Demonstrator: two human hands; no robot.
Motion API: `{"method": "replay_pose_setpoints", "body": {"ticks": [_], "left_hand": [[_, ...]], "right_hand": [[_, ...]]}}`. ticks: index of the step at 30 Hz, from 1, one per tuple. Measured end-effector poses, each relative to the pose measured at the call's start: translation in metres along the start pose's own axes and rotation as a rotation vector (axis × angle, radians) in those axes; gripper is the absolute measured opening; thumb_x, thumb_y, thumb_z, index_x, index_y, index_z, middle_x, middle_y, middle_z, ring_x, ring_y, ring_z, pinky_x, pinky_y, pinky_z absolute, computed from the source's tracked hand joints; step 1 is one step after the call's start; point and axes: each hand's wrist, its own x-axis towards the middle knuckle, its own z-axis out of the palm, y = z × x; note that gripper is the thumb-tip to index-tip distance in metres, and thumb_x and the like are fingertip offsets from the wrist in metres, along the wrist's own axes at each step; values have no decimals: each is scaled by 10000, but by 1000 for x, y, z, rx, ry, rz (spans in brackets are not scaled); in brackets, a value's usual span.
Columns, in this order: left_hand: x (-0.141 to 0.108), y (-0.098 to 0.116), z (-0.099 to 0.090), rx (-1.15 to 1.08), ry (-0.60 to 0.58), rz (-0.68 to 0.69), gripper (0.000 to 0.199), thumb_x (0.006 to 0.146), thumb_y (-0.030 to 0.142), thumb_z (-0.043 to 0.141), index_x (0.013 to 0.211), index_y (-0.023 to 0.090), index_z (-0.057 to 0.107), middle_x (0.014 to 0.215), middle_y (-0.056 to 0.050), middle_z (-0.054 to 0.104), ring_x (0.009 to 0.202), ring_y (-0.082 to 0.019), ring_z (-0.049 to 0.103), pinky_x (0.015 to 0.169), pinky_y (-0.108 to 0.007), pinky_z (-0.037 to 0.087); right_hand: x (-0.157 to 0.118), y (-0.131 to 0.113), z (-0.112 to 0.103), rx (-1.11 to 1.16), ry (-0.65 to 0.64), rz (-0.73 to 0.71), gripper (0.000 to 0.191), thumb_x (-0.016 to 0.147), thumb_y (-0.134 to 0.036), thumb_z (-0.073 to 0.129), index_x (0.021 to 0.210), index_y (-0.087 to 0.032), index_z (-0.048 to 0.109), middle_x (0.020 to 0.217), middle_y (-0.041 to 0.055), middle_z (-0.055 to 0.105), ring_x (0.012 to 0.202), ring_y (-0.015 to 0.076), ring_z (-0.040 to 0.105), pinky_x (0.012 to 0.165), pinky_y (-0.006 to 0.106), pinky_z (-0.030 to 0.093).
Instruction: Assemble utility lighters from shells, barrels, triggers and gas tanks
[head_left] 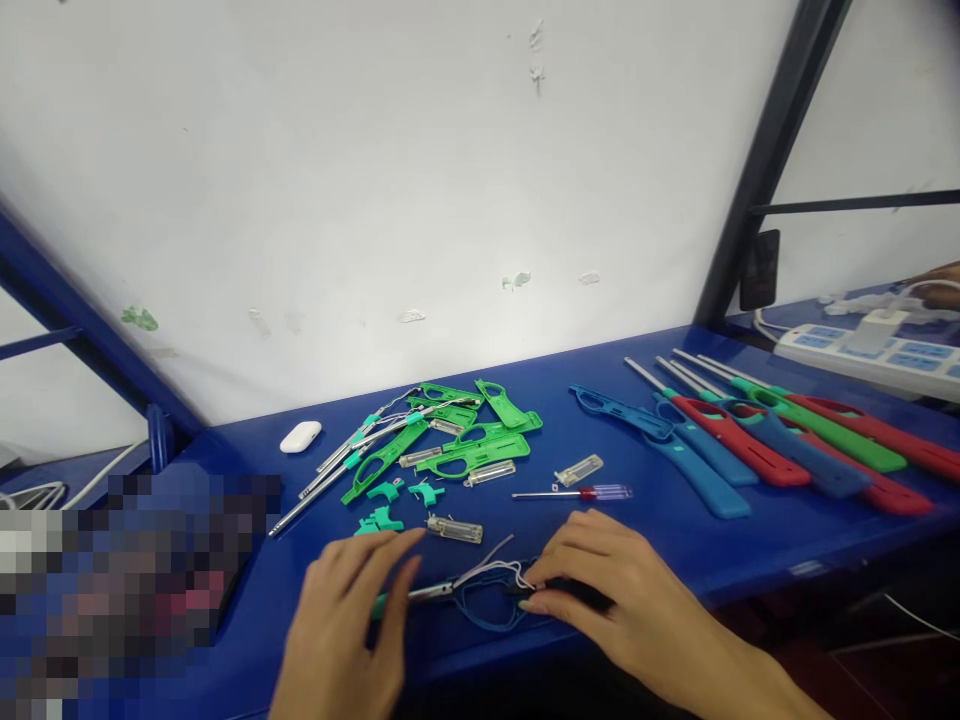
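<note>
Blue casing (491, 628): six o'clock, between the hands.
Left hand (341, 610): thumb and forefinger tips apart, beside metal tube (432, 592).
Right hand (611, 575): fingertips at white wires (486, 568); can't tell if clamped.
Wire risk: careless tug could dislodge them.

The tube (431, 592) between the hands is shiny metal, the wires (487, 571) look coated in smooth plastic, and the green shells (491, 456) are plastic with a soft sheen. The tanks (457, 530) are clear, glossy plastic, like the handle of the metal-shafted screwdriver (574, 494). The table (660, 550) looks smooth and faintly glossy, the wall (337, 180) matt with rough, flaking patches.
</note>
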Motion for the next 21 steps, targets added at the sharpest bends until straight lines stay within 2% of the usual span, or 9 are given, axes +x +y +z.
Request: {"method": "replay_pose_setpoints", "body": {"ticks": [2,4,8,11,14,17,19,21], "left_hand": [[5,-17,-12,68,22,-64,307,1060,504,519,1105,321,761,1029,-14,773,938,-234,730,809,-350,592],[7,-33,-20,101,-8,-112,407,1030,617,498,1001,333,788,968,-6,789,891,-249,746,757,-353,601],[9,-47,-19,96,-105,-192,498,974,713,493,905,328,802,891,-9,802,802,-245,763,617,-313,586],[11,-46,-15,99,-130,-224,452,973,651,514,853,314,791,828,-2,798,719,-226,751,568,-291,570],[11,-45,-21,115,-149,-254,359,967,555,544,829,317,774,805,21,797,645,-209,735,548,-283,562],[10,-39,-33,147,-78,-255,349,975,569,537,860,328,762,795,40,789,534,-186,686,460,-280,510],[10,-26,-36,122,-12,-200,370,994,610,534,883,332,752,782,48,776,516,-169,671,420,-265,480],[12,-7,-31,6,5,-89,340,1022,586,548,927,327,746,791,48,768,598,-155,711,470,-231,517]], "right_hand": [[-1,0,1,6,1,1,61,1017,-313,714,1063,-273,722,964,-74,768,867,138,639,890,306,438],[-1,0,1,8,0,8,65,1017,-316,716,1069,-279,723,973,-77,769,871,136,639,901,308,437],[-2,1,2,7,-6,19,67,1020,-303,714,1085,-290,723,999,-89,772,889,132,642,934,309,428],[-2,1,2,0,13,1,67,1020,-296,714,1087,-300,717,1001,-103,771,884,124,640,925,297,427],[-3,0,2,-6,34,-4,74,1027,-282,705,1092,-316,713,1005,-114,768,886,117,653,950,293,419],[-3,-1,2,-14,36,25,105,1034,-264,691,1108,-334,714,1009,-116,763,910,116,667,996,299,405],[-3,-2,2,-13,33,42,111,1034,-260,688,1108,-338,717,1012,-114,760,918,113,667,1011,299,403],[-3,-2,1,-7,26,50,105,1038,-268,683,1109,-336,720,1012,-110,757,921,109,664,997,292,415]]}}
